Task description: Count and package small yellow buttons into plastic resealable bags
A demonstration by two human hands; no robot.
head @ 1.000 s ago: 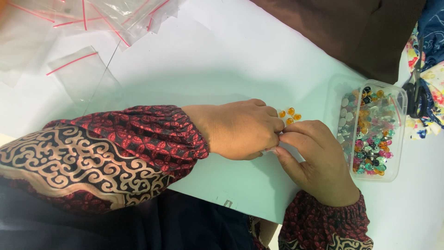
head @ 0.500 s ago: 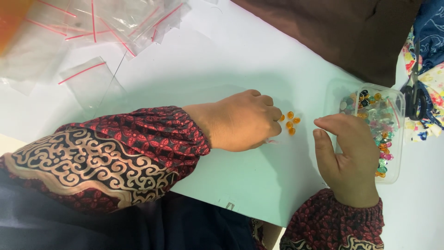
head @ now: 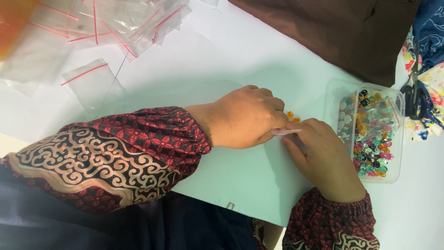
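A small clear bag (head: pixel 286 132) lies on the white table (head: pixel 222 69), pinched between the fingertips of the left hand (head: pixel 245 118) and the right hand (head: pixel 323 157), with a few orange beads (head: pixel 292 115) just above it. Right of the hands stands a clear box (head: pixel 370 132) of mixed beads, scissors (head: pixel 416 92) beyond it, and loose bags (head: pixel 115 23) lie far left.

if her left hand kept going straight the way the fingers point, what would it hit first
Probably the few orange beads just past the left hand, then the clear plastic box of mixed beads. The right hand lies close below that line.
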